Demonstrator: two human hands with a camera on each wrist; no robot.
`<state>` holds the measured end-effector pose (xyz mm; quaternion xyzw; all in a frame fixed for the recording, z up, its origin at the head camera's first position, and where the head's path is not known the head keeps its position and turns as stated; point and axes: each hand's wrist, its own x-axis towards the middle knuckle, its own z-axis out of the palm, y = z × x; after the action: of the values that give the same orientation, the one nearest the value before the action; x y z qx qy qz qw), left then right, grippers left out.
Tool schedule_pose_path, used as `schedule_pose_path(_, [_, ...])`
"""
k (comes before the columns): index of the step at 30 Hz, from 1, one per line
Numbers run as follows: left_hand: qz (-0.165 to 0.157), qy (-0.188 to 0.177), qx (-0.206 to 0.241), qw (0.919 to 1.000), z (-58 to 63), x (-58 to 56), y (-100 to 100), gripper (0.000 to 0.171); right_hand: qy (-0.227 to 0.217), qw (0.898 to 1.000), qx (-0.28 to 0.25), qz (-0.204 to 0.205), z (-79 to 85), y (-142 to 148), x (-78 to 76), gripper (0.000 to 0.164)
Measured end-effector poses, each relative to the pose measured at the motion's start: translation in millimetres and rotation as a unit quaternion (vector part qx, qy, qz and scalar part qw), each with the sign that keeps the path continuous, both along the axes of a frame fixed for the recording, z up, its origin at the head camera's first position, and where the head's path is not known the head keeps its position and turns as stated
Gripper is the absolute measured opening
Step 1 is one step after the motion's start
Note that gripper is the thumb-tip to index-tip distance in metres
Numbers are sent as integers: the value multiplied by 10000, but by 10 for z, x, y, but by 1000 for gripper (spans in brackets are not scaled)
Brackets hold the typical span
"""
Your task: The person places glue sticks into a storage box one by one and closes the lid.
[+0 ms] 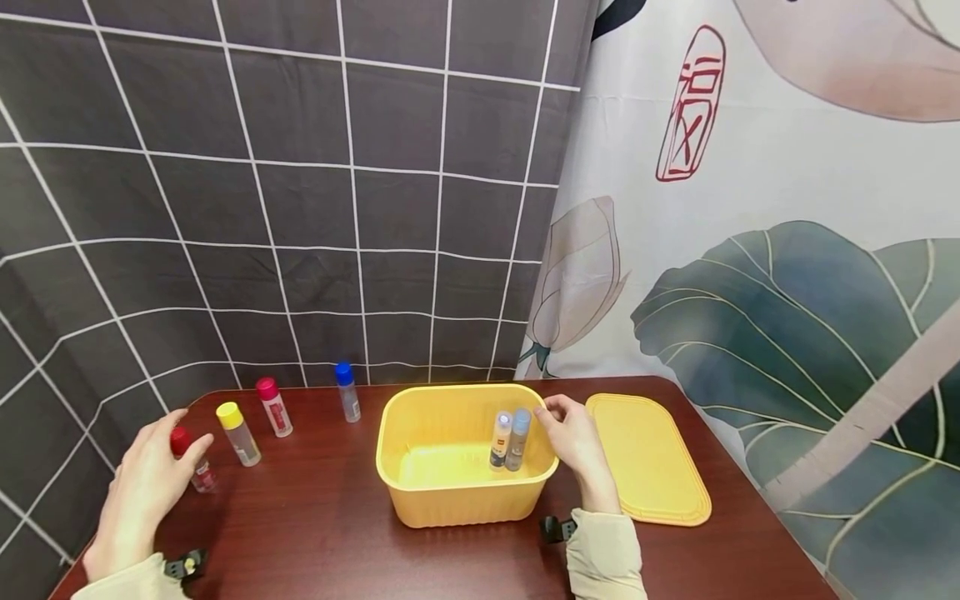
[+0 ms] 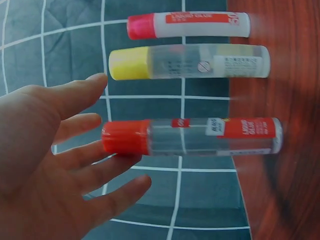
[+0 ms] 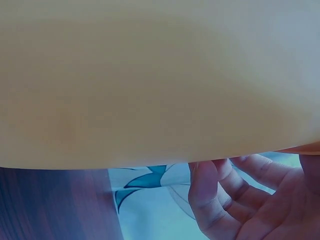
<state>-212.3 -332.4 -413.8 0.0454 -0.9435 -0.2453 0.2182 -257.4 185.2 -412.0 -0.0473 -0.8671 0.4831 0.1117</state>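
My left hand [image 1: 146, 483] is at the far left, thumb and fingers spread around a red-capped liquid glue bottle [image 1: 202, 477]. In the left wrist view that glue bottle [image 2: 190, 136] stands on the table, its cap overlapping the fingertips, with a gap below the thumb. My right hand [image 1: 573, 437] grips the right rim of a yellow plastic bin [image 1: 465, 507]. From the right wrist, the bin's wall [image 3: 125, 90] fills most of the view, with curled fingers [image 3: 204, 182] at its edge. Inside the bin, a white-capped glue bottle [image 1: 500, 440] and a light-blue-capped one [image 1: 517, 442] stand side by side.
A yellow-capped glue bottle [image 1: 240, 437], a pink-red-capped one [image 1: 276, 410] and a blue-capped one [image 1: 348, 396] stand left of the bin. Flat on the table to the right lies a yellow lid [image 1: 648, 458]. Behind the table hangs a dark grid curtain [image 1: 300, 200].
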Motion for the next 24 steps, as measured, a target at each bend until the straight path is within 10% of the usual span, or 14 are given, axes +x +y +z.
schedule_pose_path(24, [441,-261,404,9979,-139,17,-195,45,-76,10000,-11,-6,17,-2,18,17])
